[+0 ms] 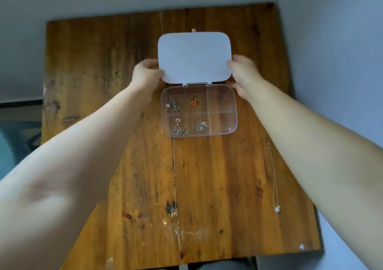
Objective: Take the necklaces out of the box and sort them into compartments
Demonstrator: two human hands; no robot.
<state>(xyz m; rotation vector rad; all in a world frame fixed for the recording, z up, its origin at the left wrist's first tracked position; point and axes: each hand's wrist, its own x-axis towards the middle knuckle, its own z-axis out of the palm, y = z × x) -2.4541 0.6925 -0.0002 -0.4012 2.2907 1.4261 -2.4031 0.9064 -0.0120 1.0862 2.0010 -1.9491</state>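
A clear plastic box [232, 112] with several compartments sits in the middle of the wooden table. Its lid [194, 56] stands raised on the far hinge. My left hand [146, 73] grips the lid's left edge and my right hand [243, 72] grips its right edge. A silver necklace [174, 105] lies in the far left compartment and a necklace with a red heart [194, 102] in the far middle one. Two more silver necklaces [178, 127] [201, 125] lie in the near left and near middle compartments. The two right compartments hold nothing. Another thin necklace [274, 178] lies stretched on the table to the right.
The wooden table [103, 62] stands in a corner, with grey walls behind it and to the right. A plank seam runs down its middle, with dark knots and pale stains near the front edge. A blue patterned floor shows at the left.
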